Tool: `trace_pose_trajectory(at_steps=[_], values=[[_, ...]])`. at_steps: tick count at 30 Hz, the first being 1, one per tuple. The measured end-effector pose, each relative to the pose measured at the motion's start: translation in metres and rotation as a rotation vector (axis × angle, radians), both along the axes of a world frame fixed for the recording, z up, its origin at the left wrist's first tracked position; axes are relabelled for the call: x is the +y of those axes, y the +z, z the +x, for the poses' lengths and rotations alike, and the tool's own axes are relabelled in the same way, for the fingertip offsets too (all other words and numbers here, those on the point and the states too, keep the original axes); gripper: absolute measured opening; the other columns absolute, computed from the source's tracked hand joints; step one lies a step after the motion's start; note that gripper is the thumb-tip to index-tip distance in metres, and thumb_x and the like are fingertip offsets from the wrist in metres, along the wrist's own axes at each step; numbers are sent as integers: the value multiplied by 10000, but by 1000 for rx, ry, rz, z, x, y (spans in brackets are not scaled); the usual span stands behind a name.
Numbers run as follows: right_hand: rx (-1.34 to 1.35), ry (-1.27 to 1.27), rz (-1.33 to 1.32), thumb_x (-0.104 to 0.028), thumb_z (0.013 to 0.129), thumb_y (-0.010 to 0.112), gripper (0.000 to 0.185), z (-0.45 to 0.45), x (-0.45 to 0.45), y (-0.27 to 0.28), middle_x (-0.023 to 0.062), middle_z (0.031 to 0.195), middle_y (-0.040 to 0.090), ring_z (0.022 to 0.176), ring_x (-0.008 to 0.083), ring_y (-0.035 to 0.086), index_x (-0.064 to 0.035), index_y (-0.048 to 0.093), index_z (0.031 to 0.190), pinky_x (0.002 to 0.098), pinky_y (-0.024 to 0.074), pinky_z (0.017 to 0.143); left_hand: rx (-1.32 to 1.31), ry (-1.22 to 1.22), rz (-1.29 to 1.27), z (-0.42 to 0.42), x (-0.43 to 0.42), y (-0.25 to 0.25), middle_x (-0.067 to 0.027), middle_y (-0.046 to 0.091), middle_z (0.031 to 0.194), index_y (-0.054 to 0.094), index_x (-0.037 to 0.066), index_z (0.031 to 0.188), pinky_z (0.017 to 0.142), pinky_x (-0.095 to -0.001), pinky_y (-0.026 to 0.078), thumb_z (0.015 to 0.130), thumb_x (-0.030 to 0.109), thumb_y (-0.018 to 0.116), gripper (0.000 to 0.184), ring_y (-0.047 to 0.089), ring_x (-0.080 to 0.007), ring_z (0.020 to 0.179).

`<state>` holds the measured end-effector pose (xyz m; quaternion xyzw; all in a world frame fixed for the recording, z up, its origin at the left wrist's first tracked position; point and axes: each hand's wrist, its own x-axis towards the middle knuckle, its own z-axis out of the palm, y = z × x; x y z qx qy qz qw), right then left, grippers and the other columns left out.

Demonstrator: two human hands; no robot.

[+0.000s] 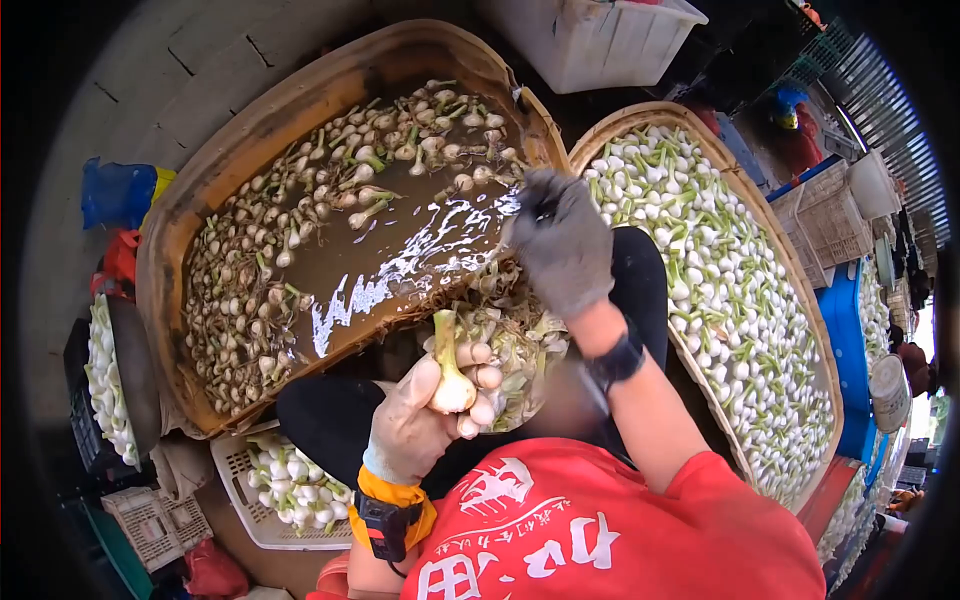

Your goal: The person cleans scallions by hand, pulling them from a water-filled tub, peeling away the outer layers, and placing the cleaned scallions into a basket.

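My left hand (408, 425), in a pale glove, is closed around a garlic bulb (454, 388) with a short green stalk pointing up. The bulb's white base rests against the fingertips. Higher up and to the right, my right hand (562, 240) wears a grey, dirty glove and hangs by the near right rim of the brown tub (345, 350). Its fingers are curled, with a dark patch at them; what they hold, if anything, is hidden. Between my knees lies a heap of garlic peelings (510, 340), partly behind my left hand.
Unpeeled garlic bulbs (240, 270) float in the tub's murky water. To the right stands a long basin (800, 310) of cleaned garlic. A white basket (235, 480) with garlic sits at lower left, and a white bin (600, 45) at the back.
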<state>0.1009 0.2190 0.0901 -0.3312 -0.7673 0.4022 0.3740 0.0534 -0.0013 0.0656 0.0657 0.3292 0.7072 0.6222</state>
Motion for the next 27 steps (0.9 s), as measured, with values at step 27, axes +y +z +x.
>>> trace_pose_trajectory(at_steps=[27], values=[[-180, 517, -50, -333, 708, 817, 387, 42, -82, -14, 100, 885, 647, 782, 269, 643, -66, 688, 958, 369, 516, 721, 865, 86, -138, -2, -3, -14, -153, 672, 1072, 548, -44, 1225, 702, -318, 584, 980, 64, 452, 284, 693, -223, 876]])
